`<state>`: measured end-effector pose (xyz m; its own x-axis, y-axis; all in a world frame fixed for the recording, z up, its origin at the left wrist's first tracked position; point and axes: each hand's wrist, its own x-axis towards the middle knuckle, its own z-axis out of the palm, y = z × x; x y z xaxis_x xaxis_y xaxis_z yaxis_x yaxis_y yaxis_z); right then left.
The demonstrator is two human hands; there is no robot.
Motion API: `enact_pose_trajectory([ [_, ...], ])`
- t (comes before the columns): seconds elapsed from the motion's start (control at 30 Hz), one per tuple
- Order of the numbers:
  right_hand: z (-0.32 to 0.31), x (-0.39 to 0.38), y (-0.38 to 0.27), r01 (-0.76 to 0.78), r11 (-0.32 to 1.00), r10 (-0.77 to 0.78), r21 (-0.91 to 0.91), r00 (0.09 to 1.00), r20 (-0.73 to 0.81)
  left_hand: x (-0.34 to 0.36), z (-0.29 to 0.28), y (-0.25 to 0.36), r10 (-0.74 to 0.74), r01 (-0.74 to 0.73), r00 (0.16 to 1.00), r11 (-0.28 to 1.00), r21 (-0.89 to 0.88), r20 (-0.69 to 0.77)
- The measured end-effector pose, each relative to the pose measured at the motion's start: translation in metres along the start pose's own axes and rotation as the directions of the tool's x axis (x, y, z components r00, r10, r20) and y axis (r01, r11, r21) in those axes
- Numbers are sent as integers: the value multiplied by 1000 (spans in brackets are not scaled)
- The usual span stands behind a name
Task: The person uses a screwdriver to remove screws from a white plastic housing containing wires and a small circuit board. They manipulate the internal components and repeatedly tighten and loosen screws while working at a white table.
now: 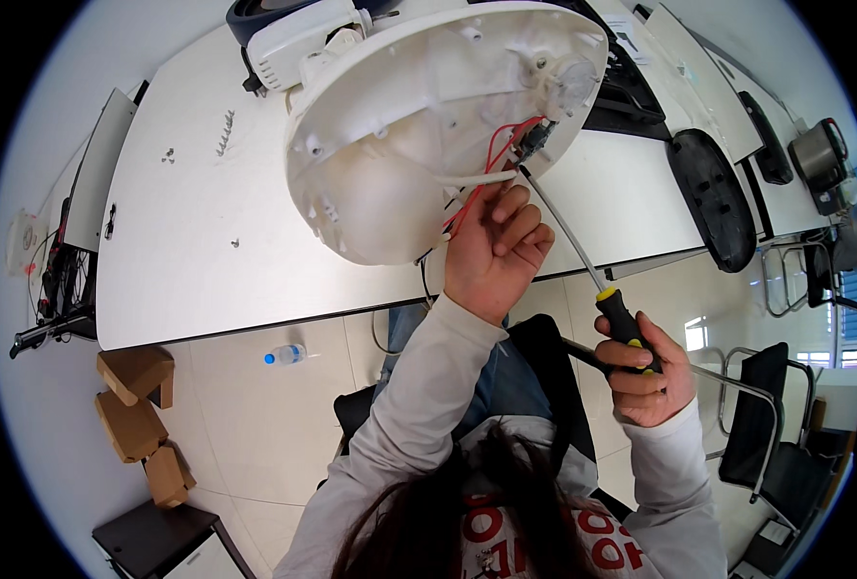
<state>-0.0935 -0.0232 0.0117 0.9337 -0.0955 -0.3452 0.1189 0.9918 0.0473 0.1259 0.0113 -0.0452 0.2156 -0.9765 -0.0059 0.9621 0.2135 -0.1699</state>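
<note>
A large white plastic shell [380,193], hollow side facing me, stands tilted at the table's front edge. My left hand [494,256] is closed at its lower right rim, fingers curled beside a white cable [476,179] and red wires [491,150]. What its fingertips pinch is hidden. My right hand [665,381] grips a screwdriver [621,320] by its black and yellow handle. The long shaft points up and left, with its tip at a small dark part [536,140] inside the shell, where the red wires run.
Loose screws [226,133] lie on the white table [177,280] to the left. A white housing [303,43] is behind the shell. A black oval cover [713,198] rests at the right. Cardboard boxes [131,425] and a water bottle [285,354] are on the floor.
</note>
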Motion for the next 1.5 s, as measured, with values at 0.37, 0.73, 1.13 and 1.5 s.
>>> enact_pose_trajectory([
  [0.37,16,8,6,-14,-151,-637,-988,766,86,-1,1,-1,-8,9,999,1000,-24,36],
  [0.73,12,8,7,80,477,-414,-875,899,-143,-2,-4,0,-4,7,997,999,-35,72],
  [1.13,2,3,2,72,951,-107,-301,989,-100,-3,-4,0,-14,15,998,1000,-17,69],
  [1.5,-8,5,20,-24,979,11,203,998,67,-6,-4,-3,-8,10,999,999,-44,48],
])
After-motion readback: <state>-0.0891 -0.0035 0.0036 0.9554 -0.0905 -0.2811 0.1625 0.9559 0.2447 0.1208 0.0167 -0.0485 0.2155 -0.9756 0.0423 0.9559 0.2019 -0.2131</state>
